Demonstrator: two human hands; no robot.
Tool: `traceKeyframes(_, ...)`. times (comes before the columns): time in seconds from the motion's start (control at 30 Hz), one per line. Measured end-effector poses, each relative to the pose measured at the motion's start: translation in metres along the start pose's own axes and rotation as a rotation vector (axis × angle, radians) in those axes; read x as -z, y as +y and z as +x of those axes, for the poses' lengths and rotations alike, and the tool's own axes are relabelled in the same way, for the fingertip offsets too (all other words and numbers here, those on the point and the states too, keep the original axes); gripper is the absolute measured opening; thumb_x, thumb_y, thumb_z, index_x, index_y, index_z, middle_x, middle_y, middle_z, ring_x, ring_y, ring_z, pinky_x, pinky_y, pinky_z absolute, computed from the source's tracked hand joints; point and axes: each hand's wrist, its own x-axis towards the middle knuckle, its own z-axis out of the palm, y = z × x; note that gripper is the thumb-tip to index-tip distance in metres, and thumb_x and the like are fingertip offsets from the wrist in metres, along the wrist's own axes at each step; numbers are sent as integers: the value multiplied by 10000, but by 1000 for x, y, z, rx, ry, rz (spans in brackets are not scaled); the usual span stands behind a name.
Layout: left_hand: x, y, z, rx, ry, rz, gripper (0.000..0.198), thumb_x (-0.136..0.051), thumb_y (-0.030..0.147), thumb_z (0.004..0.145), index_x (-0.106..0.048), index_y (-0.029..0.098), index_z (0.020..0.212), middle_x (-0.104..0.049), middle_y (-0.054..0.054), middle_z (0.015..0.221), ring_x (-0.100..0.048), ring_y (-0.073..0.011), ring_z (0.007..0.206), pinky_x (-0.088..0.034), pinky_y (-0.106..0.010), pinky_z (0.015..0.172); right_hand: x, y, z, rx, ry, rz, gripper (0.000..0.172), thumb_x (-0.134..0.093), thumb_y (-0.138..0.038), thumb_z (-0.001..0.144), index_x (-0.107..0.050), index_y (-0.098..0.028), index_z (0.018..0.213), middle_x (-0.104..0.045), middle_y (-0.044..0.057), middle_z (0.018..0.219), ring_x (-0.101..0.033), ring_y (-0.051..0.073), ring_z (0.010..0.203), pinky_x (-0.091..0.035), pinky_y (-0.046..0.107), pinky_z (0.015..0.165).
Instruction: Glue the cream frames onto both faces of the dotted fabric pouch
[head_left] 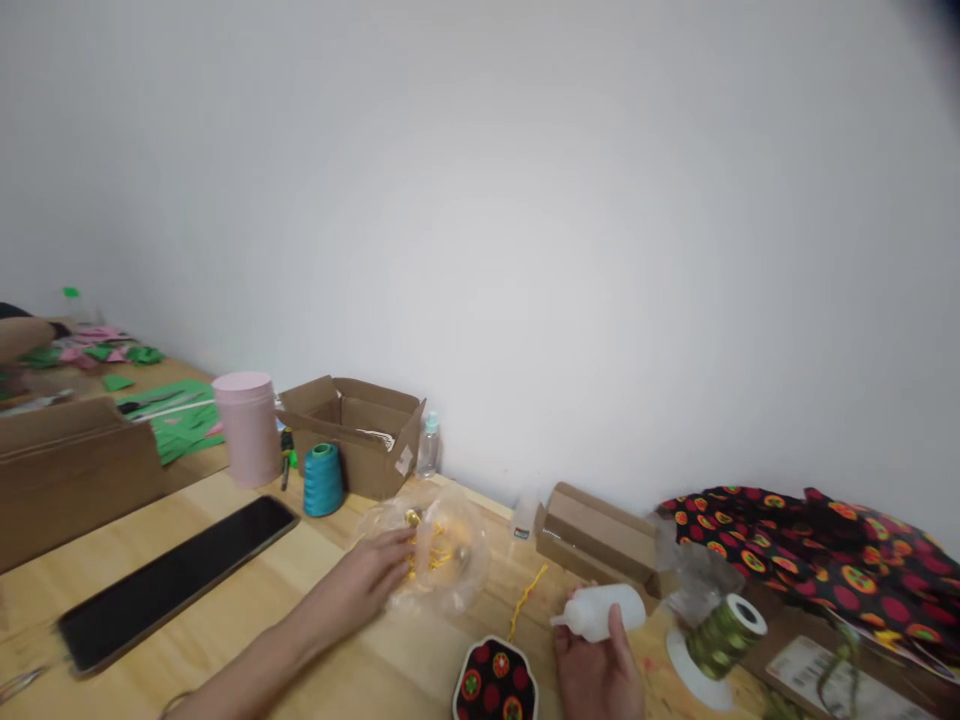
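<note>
My left hand [373,572] reaches to the left side of a clear plastic bag [471,545], its fingers stretched out over the edge. Inside the bag lie yellow cords [439,550] and a small gold bell [412,517]. A white squeeze bottle [602,611] with a thin nozzle lies tilted in my right hand [600,675], nozzle to the left, the thumb and fingers closed on it. Between my hands, at the lower edge, rests a flat dark fabric piece [496,685] with a pale rim and red and orange print. A yellow cord [527,600] extends from its top.
A black phone [180,580] lies at left. Behind stand a teal thread cone [323,482], a pink canister [247,430], an open cardboard box [360,440] and a small clear bottle [428,448]. Right are a small box [596,535], green thread spool [724,640] and printed fabric [817,555].
</note>
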Motion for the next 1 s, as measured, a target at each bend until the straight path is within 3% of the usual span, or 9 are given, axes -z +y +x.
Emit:
traceKeyframes(0.13, 1, -14, 9, 57, 35, 26, 280, -401, 254, 841, -662, 240, 940, -649, -71, 1049, -591, -187, 954, -455, -282, 831, 14, 1, 8, -31, -48, -51, 287, -747, -340, 584, -647, -266, 843, -712, -27, 782, -655, 131, 731, -513, 244, 622)
traceKeyframes(0.3, -5, -20, 16, 100, 22, 53, 226, -450, 233, 798, -663, 223, 723, -661, -41, 833, -602, -173, 784, -444, -242, 695, 26, 4, 15, 43, -14, -96, 286, -727, -389, 599, -648, -281, 852, -714, -28, 766, -655, 127, 701, -517, 237, 599)
traceKeyframes(0.5, -9, -21, 24, 121, -17, 77, 211, -445, 190, 770, -639, 214, 690, -632, -39, 791, -574, -178, 758, -405, -245, 667, 19, 1, 9, -2, -41, -99, 258, -718, -364, 623, -650, -268, 854, -711, -18, 794, -650, 139, 743, -510, 261, 637)
traceKeyframes(0.87, -2, -25, 14, 163, -92, 47, 215, -462, 203, 769, -615, 202, 617, -634, -31, 749, -569, -173, 741, -387, -237, 669, 15, -1, 7, 48, -30, -150, 261, -713, -384, 620, -649, -228, 818, -704, 3, 770, -648, 164, 737, -502, 290, 630)
traceKeyframes(1.0, -4, -24, 14, 198, -96, 63, 199, -465, 174, 743, -622, 202, 623, -636, -29, 762, -572, -177, 763, -386, -239, 675, 15, 2, 5, 50, -71, -127, 217, -658, -394, 693, -648, -248, 854, -706, -12, 762, -650, 132, 739, -499, 257, 628)
